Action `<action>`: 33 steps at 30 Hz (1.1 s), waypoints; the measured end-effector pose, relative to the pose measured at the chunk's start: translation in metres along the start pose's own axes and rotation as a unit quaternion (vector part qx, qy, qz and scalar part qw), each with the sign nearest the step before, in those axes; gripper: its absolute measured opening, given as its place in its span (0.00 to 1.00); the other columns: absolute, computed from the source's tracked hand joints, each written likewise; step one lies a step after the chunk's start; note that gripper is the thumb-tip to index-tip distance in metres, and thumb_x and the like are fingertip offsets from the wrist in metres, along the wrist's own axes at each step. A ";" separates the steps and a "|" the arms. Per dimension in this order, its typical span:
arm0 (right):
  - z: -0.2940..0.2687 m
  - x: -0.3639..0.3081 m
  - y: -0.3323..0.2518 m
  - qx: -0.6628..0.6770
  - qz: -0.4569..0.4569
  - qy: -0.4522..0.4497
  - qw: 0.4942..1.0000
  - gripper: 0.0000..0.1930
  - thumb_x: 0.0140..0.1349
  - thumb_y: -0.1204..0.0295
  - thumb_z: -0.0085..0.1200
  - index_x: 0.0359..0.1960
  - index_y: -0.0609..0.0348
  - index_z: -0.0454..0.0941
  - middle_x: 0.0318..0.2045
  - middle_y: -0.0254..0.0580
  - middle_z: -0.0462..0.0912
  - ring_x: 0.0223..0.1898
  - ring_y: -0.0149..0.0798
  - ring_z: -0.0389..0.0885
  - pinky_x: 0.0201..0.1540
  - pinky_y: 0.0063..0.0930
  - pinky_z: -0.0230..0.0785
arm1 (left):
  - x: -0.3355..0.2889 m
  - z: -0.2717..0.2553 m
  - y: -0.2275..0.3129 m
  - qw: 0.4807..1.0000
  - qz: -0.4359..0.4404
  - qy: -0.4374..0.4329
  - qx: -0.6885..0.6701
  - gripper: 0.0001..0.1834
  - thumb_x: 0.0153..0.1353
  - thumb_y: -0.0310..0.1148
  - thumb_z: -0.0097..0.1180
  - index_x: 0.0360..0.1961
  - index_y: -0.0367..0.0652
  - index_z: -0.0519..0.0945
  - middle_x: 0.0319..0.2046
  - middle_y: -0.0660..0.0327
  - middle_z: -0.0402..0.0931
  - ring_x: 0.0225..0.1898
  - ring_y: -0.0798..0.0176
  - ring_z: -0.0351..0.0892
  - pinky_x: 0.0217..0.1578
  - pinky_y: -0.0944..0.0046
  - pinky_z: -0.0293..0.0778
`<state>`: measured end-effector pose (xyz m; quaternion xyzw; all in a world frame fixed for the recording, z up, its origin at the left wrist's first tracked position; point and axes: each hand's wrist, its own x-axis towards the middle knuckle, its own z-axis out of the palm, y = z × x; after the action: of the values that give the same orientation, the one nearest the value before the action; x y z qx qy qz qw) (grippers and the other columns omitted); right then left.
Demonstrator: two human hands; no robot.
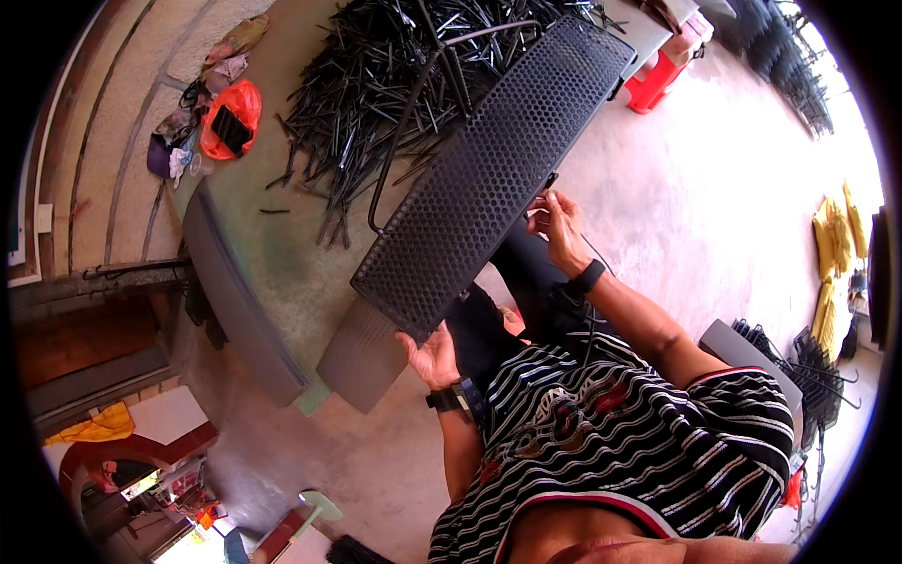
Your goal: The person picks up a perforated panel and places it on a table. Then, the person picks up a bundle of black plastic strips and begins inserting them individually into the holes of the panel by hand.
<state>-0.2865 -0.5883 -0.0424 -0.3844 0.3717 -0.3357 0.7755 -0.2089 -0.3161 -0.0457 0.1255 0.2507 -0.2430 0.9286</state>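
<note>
A long black perforated panel (pixel 512 141) lies slanted in front of me, its near end toward my lap. My left hand (pixel 434 359) is palm up at the near end, its thumb outside the corner and its fingertips partly hidden by the panel; it seems to hold that end. At the panel's right edge, my right hand (pixel 562 235) has its fingers bent together beside a small black piece (pixel 552 180). What those fingers pinch is too small to make out. A thin black metal frame (pixel 399 127) rises along the panel's left side.
A big heap of black rods (pixel 362 113) covers the floor ahead. Grey panels (pixel 362 352) (pixel 240 291) stand at left. A red bag (pixel 231 119) with a dark object lies by the wall. A red stool (pixel 655 83) is far right; black racks (pixel 817 376) stand at right.
</note>
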 end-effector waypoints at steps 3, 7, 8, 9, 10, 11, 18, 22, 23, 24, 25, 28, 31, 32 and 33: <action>-0.016 -0.003 -0.021 -0.057 0.082 0.023 0.995 0.16 0.65 0.65 0.40 0.39 0.70 0.70 0.25 0.45 0.77 0.16 0.32 0.73 0.17 0.21 0.67 | 0.003 0.014 -0.009 0.997 -0.047 -0.063 0.005 0.31 0.51 0.42 0.60 0.55 0.44 0.68 0.60 0.63 0.61 0.63 0.55 0.53 0.64 0.48 0.43; -0.035 0.001 -0.054 -0.118 0.057 0.037 0.991 0.16 0.62 0.67 0.42 0.42 0.71 0.70 0.26 0.46 0.77 0.18 0.33 0.75 0.18 0.22 0.68 | -0.017 -0.006 0.022 0.993 -0.106 -0.046 -0.022 0.40 0.50 0.42 0.61 0.60 0.35 0.57 0.64 0.52 0.48 0.64 0.49 0.48 0.64 0.45 0.39; -0.046 0.010 -0.057 -0.127 0.041 0.043 0.990 0.15 0.62 0.68 0.42 0.42 0.70 0.70 0.27 0.46 0.77 0.19 0.33 0.75 0.20 0.22 0.69 | -0.028 -0.002 0.036 0.994 -0.082 0.053 -0.039 0.45 0.51 0.41 0.61 0.61 0.31 0.50 0.64 0.45 0.44 0.64 0.45 0.45 0.64 0.45 0.40; -0.054 0.019 -0.061 -0.136 0.028 0.046 0.989 0.15 0.62 0.68 0.42 0.43 0.70 0.70 0.28 0.45 0.77 0.20 0.33 0.76 0.21 0.22 0.70 | -0.035 -0.012 0.058 0.992 -0.093 0.063 -0.052 0.45 0.52 0.41 0.59 0.62 0.33 0.47 0.63 0.44 0.47 0.65 0.45 0.44 0.64 0.45 0.41; -0.059 0.029 -0.067 -0.165 0.036 0.052 0.984 0.16 0.61 0.68 0.43 0.43 0.70 0.70 0.29 0.45 0.77 0.22 0.33 0.76 0.24 0.23 0.71 | -0.048 -0.005 0.078 0.989 -0.095 0.106 -0.042 0.44 0.55 0.41 0.57 0.62 0.35 0.45 0.62 0.43 0.48 0.65 0.45 0.45 0.63 0.45 0.43; -0.060 0.036 -0.074 -0.190 0.032 0.043 0.980 0.16 0.61 0.68 0.43 0.44 0.70 0.70 0.31 0.44 0.77 0.25 0.34 0.77 0.27 0.24 0.71 | -0.054 -0.008 0.101 0.980 -0.043 0.183 0.062 0.38 0.56 0.42 0.55 0.62 0.38 0.50 0.62 0.43 0.50 0.64 0.45 0.48 0.62 0.44 0.46; -0.041 0.065 -0.076 -0.207 0.094 -0.033 0.973 0.12 0.57 0.74 0.42 0.38 0.69 0.73 0.30 0.42 0.78 0.29 0.34 0.78 0.31 0.25 0.73 | -0.040 -0.022 0.187 0.775 0.100 0.293 0.550 0.30 0.50 0.48 0.62 0.50 0.47 0.68 0.43 0.59 0.72 0.40 0.55 0.76 0.36 0.53 0.69; -0.033 0.071 -0.073 -0.174 0.107 -0.032 0.978 0.06 0.56 0.77 0.42 0.31 0.65 0.72 0.27 0.42 0.78 0.28 0.35 0.78 0.31 0.25 0.73 | -0.020 -0.019 0.212 0.692 0.131 0.295 0.646 0.29 0.49 0.49 0.62 0.48 0.44 0.71 0.44 0.61 0.73 0.44 0.60 0.74 0.40 0.56 0.68; -0.033 0.071 -0.073 -0.163 0.114 -0.033 0.980 0.05 0.57 0.77 0.43 0.31 0.64 0.72 0.27 0.42 0.78 0.28 0.35 0.78 0.32 0.26 0.73 | -0.018 -0.019 0.211 0.745 0.123 0.281 0.592 0.29 0.50 0.47 0.63 0.48 0.40 0.70 0.44 0.59 0.72 0.43 0.60 0.74 0.41 0.56 0.69; -0.031 0.069 -0.076 -0.160 0.123 -0.034 0.979 0.05 0.57 0.78 0.42 0.30 0.65 0.71 0.26 0.42 0.77 0.27 0.35 0.78 0.31 0.26 0.73 | -0.018 -0.018 0.211 0.794 0.114 0.266 0.534 0.29 0.50 0.44 0.63 0.49 0.36 0.70 0.45 0.57 0.72 0.42 0.59 0.74 0.42 0.57 0.69; -0.032 0.071 -0.076 -0.162 0.119 -0.040 0.979 0.06 0.56 0.78 0.41 0.31 0.66 0.71 0.26 0.43 0.77 0.27 0.35 0.78 0.31 0.26 0.74 | -0.017 -0.017 0.210 0.838 0.105 0.250 0.473 0.30 0.51 0.41 0.63 0.49 0.33 0.69 0.45 0.56 0.72 0.41 0.58 0.74 0.43 0.58 0.70; -0.032 0.073 -0.079 -0.166 0.110 -0.041 0.979 0.08 0.54 0.79 0.41 0.34 0.67 0.71 0.26 0.43 0.78 0.26 0.36 0.78 0.30 0.26 0.74 | -0.022 -0.008 0.194 0.809 0.105 0.272 0.510 0.37 0.50 0.47 0.63 0.53 0.31 0.66 0.53 0.53 0.66 0.50 0.57 0.67 0.52 0.58 0.62; -0.020 0.074 -0.086 -0.142 0.101 -0.010 0.985 0.09 0.53 0.80 0.41 0.36 0.67 0.69 0.26 0.44 0.78 0.24 0.37 0.78 0.29 0.27 0.74 | -0.024 0.000 0.169 0.769 0.155 0.273 0.557 0.40 0.51 0.50 0.61 0.55 0.29 0.64 0.56 0.52 0.63 0.54 0.56 0.63 0.56 0.57 0.58; -0.021 0.078 -0.086 -0.125 0.098 0.003 0.987 0.10 0.52 0.81 0.41 0.37 0.67 0.69 0.26 0.45 0.78 0.23 0.37 0.78 0.28 0.27 0.74 | -0.027 0.009 0.157 0.762 0.165 0.277 0.562 0.40 0.51 0.50 0.60 0.55 0.28 0.64 0.56 0.51 0.63 0.54 0.56 0.64 0.55 0.57 0.58; -0.023 0.082 -0.085 -0.108 0.095 0.016 0.989 0.10 0.52 0.82 0.41 0.37 0.67 0.68 0.26 0.45 0.78 0.23 0.37 0.78 0.28 0.27 0.74 | -0.027 0.014 0.146 0.755 0.175 0.282 0.566 0.40 0.52 0.50 0.59 0.55 0.27 0.64 0.56 0.51 0.63 0.53 0.56 0.64 0.55 0.57 0.58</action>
<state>-0.2846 -0.7032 -0.0061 -0.4231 0.4534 -0.2246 0.7516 -0.1486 -0.1860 -0.0030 0.7325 0.2917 -0.1269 0.6018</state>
